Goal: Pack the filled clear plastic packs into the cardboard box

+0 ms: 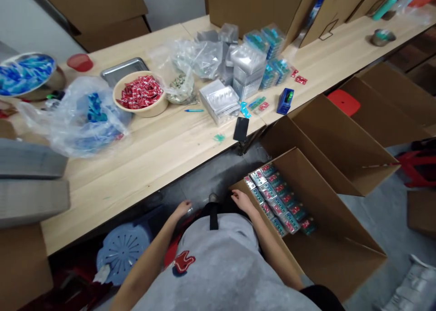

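My left hand (pixel 184 208) hangs low in front of my body, below the table edge. Its fingers are small, blurred and turned under, so their grip is unclear. Close to the open cardboard box on my right is my right hand (pixel 242 200), with loosely bent fingers apart and nothing seen in them. That carton (pixel 335 211) holds rows of clear packs (pixel 279 206) with red, green and silvery contents. On the table lie a black phone (pixel 241 128), a stack of clear plastic trays (pixel 220 101) and several small red, green and blue sachets (pixel 263 106).
The wooden table (pixel 146 158) runs across ahead. It carries a bowl (pixel 156 111) of red sachets, plastic bags (pixel 85 133), a blue pen (pixel 194 110) and a blue tape dispenser (pixel 285 102). More open cartons (pixel 344 142) stand right; a blue stool (pixel 124 252) is at lower left.
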Demonstrator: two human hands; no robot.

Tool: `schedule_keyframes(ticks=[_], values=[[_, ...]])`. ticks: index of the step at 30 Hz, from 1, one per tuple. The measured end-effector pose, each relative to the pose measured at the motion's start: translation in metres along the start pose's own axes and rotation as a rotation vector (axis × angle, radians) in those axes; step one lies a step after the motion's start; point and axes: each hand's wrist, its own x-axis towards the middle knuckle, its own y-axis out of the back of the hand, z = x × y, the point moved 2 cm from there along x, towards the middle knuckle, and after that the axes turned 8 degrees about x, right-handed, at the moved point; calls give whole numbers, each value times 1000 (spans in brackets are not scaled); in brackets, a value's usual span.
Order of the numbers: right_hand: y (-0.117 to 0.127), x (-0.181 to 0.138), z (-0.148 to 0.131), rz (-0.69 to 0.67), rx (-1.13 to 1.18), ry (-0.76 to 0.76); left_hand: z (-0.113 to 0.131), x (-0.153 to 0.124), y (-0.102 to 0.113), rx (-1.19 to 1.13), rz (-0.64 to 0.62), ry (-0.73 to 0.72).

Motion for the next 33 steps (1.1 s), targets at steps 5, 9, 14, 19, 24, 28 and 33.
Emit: schedule_keyframes(ticks=[5, 9, 14, 19, 24, 28, 33], values=[[41, 28, -1, 94, 0, 25, 58, 12, -21, -94, -48, -221], [79, 77, -12, 177, 9, 55, 95, 27, 5, -165, 5, -326], [99, 152, -56, 146, 38, 186, 137, 69, 74, -212, 296, -293], [100, 211, -104, 58, 0, 296, 183, 104, 120, -179, 615, -240], [78, 251, -127, -26, -135, 292, 201, 116, 131, -126, 680, -264], [53, 260, -138, -100, -191, 314, 207, 120, 131, -99, 671, -292], [42, 261, -148, -148, -194, 385, 245, 136, 133, -80, 627, -441]])
